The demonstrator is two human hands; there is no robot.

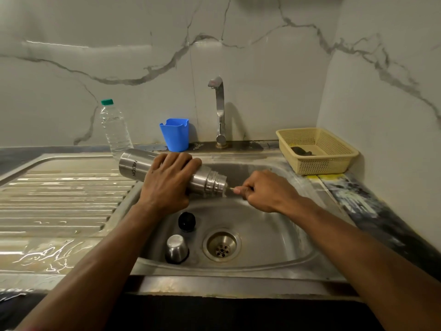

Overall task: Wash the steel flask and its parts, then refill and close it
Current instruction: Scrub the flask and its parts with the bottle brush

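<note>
Sink (274, 259) rim beneath tilted flask (133, 167)

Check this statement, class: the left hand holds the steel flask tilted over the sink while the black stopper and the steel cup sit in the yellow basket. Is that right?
Not quite. The head view shows the black stopper and steel cup in the sink beside the drain, not the yellow basket. The left hand does hold the steel flask tilted over the sink.

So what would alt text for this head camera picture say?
Over a steel sink, the left hand holds a steel flask tilted sideways while the right hand pushes a thin tool into its mouth. Its black stopper and steel cup sit in the basin.
</note>
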